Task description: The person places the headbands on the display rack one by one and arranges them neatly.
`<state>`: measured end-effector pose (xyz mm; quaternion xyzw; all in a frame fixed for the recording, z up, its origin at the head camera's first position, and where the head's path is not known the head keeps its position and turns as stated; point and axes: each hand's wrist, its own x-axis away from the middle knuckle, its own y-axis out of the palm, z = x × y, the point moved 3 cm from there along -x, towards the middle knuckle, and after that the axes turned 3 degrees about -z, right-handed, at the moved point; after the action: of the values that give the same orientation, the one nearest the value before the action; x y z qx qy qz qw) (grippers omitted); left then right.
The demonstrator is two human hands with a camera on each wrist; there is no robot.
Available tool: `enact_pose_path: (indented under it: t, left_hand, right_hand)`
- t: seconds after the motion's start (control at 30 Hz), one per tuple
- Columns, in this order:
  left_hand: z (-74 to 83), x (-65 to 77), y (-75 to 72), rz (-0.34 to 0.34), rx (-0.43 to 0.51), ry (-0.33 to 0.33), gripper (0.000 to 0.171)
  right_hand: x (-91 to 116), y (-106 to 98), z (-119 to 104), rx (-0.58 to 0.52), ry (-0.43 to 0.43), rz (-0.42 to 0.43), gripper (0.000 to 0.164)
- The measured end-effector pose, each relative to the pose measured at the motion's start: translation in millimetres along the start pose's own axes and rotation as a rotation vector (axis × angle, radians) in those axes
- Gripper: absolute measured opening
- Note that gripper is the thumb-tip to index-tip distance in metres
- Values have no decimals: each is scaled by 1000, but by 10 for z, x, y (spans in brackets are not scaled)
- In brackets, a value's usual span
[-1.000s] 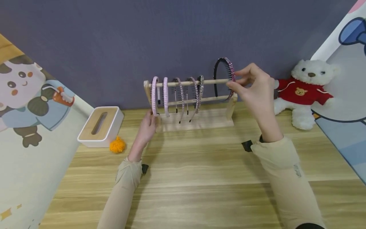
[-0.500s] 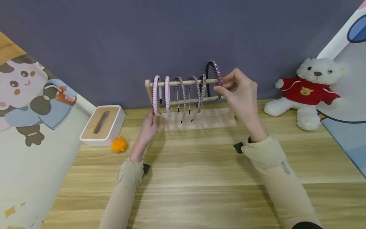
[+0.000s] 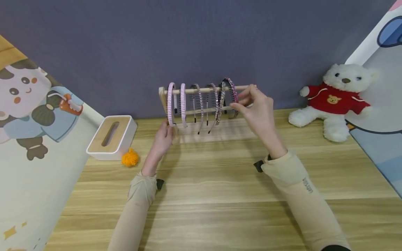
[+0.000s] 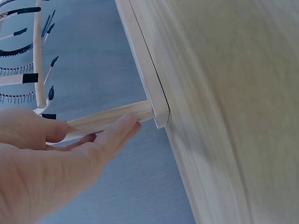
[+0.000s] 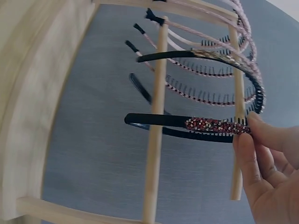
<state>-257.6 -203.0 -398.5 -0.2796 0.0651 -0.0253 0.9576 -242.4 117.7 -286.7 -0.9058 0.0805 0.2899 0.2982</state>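
Observation:
My right hand [image 3: 260, 113] pinches a black toothed headband [image 5: 205, 125] studded with pink-red rhinestones. It hangs over the top rail of a wooden headband rack [image 3: 232, 134], close beside a silver rhinestone headband [image 3: 221, 106]. In the right wrist view, thumb and fingertips meet at its jewelled band, by the rail. My left hand [image 3: 162, 140] grips the rack's left upright [image 4: 112, 116] low down, thumb on one side and fingers on the other. Two thick pale pink headbands [image 3: 170, 104] and two thin twisted pink ones [image 3: 200, 101] hang to the left.
A white tissue box [image 3: 111, 139] with a wooden lid stands on the left of the wood-grain table [image 3: 220, 212], with an orange pompom [image 3: 130, 158] by its corner. On the right sits a white teddy bear [image 3: 333, 99] in a red top. A dark wall [image 3: 201, 38] rises behind.
My right hand has slid the rhinestone headband left along the rail and lowered it, bringing it up to the silver one. The left hand stays at the upright.

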Motion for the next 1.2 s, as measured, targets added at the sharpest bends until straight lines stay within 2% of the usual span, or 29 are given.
enact_pose_path:
  t: [0.47, 0.77, 1.03, 1.1, 1.2]
  left_hand:
    - [-25, -15, 7, -29, 34, -21, 44]
    - [-26, -21, 7, -8, 21, -23, 43]
    - [-17, -24, 37, -29, 34, -34, 43]
    - [-18, -22, 27, -39, 39, -34, 44]
    - [-5, -14, -3, -43, 26, -36, 46]
  right_hand:
    - [93, 79, 119, -12, 70, 14, 31]
    - [128, 147, 123, -24, 80, -83, 49]
    - [195, 114, 126, -17, 98, -144, 63]
    - [213, 97, 122, -20, 93, -163, 64]
    - [229, 40, 100, -41, 48, -166, 56]
